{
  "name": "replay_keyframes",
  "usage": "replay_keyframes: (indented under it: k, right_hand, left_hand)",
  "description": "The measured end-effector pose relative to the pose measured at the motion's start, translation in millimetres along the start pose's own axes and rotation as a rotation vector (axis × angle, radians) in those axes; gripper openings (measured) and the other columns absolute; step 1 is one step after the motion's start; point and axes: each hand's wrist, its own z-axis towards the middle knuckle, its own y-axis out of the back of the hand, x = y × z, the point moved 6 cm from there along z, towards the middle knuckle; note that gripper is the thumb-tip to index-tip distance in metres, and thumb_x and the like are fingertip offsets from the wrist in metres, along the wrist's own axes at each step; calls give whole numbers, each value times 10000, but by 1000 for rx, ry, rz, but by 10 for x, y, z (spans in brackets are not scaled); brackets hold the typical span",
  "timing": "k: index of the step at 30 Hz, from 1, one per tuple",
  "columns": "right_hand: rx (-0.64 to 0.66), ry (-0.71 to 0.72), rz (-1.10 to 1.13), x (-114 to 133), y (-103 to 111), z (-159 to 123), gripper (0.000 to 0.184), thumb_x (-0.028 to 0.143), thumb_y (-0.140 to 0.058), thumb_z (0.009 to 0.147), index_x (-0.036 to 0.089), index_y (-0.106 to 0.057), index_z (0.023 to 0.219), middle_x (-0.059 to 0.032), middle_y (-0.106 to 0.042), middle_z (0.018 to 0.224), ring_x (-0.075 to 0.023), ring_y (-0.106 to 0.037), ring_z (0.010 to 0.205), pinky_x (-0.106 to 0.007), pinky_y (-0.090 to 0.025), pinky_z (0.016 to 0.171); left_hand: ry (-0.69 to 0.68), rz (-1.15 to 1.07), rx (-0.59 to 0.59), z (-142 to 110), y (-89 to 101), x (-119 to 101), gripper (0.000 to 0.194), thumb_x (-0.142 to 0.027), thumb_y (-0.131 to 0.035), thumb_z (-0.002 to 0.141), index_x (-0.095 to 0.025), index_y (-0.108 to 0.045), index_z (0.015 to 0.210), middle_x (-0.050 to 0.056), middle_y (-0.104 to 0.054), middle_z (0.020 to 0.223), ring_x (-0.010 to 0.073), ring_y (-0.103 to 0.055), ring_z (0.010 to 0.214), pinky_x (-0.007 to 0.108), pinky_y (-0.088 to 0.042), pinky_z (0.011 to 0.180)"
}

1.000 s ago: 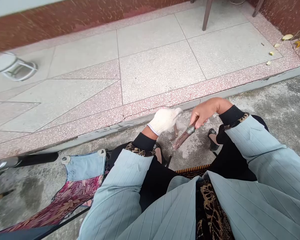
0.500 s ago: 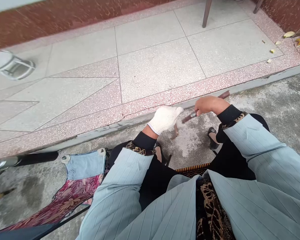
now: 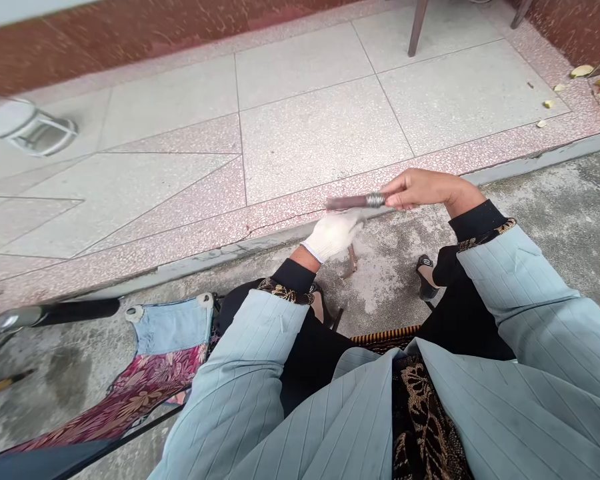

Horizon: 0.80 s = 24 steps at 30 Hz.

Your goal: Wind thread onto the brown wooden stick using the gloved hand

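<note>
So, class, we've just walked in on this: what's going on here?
A person in a pale blue jacket sits low beside a tiled step. The bare right hand grips a dark stick with wire wound around it, pointing leftward, just above the white-gloved left hand. A thin brown piece shows below the glove. The glove is blurred, so whether it grips anything is unclear. A white stool stands off to the left.

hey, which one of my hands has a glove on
Your left hand: it wears a white knit glove, while your right hand is bare and holds a wire-wrapped brown stick.
</note>
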Motion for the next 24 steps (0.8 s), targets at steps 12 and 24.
replay_keyframes:
  k: [12, 24]
  right_hand:
    - [-24, -502, -837, -285, -146, 184, 216, 300, -623, 887, 158, -765, 966, -168, -704, 1000, -288, -621, 879, -376, -412, 710]
    - [-261, 106, 59, 120, 122, -9, 410, 404, -604, 915, 155, -680, 1232, -3, -616, 709, -96, -449, 586, -236, -365, 556]
  left_hand:
    - [-117, 216, -136, -157, 206, -120, 395, -376, -296, 1025, -231, -615, 1208, 88, -713, 897, 240, -692, 849, 299, -441, 681]
    - [4, -23, -95, -63, 127, 69, 394, -376, -295, 1031, -215, -594, 1231, 61, -730, 998, 206, -692, 885, 284, -459, 736]
